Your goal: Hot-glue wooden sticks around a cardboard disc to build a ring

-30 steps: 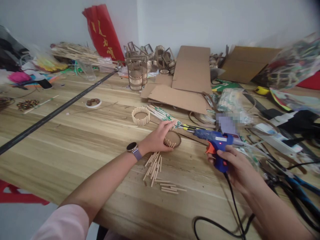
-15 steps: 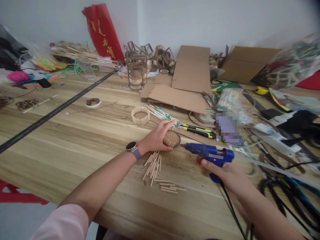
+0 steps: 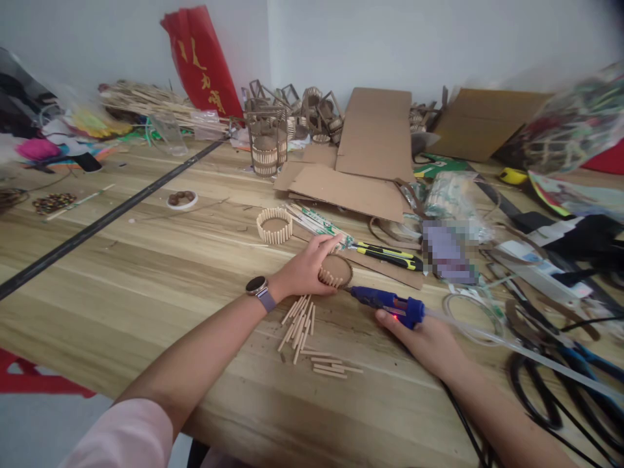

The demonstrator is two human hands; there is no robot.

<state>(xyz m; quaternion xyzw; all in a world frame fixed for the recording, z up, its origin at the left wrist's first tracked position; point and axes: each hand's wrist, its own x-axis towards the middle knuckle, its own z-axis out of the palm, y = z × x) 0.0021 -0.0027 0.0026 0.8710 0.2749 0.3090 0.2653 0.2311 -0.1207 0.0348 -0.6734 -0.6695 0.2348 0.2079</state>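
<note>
My left hand (image 3: 308,268) is closed around the left side of a small round cardboard basket (image 3: 338,268), thumb in front and fingers behind. Short sticks stand along part of the basket's near edge. In my right hand (image 3: 422,341) is a blue hot glue gun (image 3: 387,303) with a lit red light and a long clear glue stick out of its back. Its nozzle is close to the basket's near right edge; whether it touches I cannot tell. Short loose wooden sticks (image 3: 298,328) lie below my left hand. A similar basket ringed with sticks (image 3: 274,226) stands behind it.
A yellow-black utility knife (image 3: 387,255) lies behind the basket. Cardboard sheets (image 3: 348,192) and several finished stick baskets (image 3: 266,159) are farther back. A black strip (image 3: 117,211) crosses the table on the left. Scissors (image 3: 536,390) and cables crowd the right.
The glue gun has moved left and slightly down, its nozzle closer to the basket, and has turned so the glue stick shows. My left hand and the basket have stayed put.
</note>
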